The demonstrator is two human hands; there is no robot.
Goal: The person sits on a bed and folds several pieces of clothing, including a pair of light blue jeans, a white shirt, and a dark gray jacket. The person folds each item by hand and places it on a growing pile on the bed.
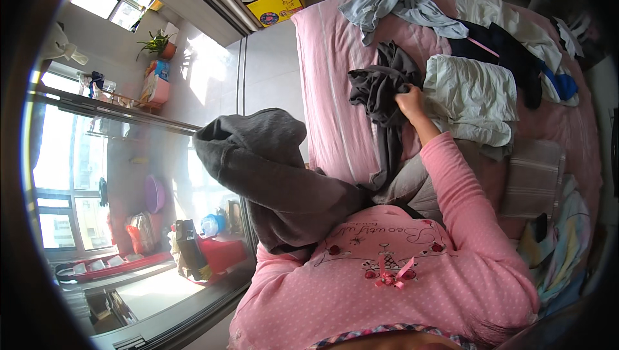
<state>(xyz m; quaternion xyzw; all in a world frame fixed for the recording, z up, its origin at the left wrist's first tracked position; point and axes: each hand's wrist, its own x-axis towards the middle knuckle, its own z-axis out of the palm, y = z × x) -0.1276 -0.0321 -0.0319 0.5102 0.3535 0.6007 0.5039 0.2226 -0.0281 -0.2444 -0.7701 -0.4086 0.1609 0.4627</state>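
My right hand (pixel 409 103) grips a bunched dark grey garment (pixel 379 86) on the pink-covered bed (pixel 329 108). A limp strip of that garment hangs toward my lap. A thick grey fleece-like garment (pixel 285 176) covers my left forearm. It hides my left hand completely, so the fingers cannot be seen. Just right of my right hand lies a folded white cloth (pixel 469 93), partly over the light grey trousers on my leg (pixel 411 185).
A light blue garment (pixel 396 9), dark navy clothing (pixel 483 42) and white cloth (pixel 503 11) lie across the bed's far side. A grey striped folded cloth (pixel 532 176) is at right. A sliding glass door (pixel 193 195) stands left; a yellow box (pixel 278 6) sits beyond the bed.
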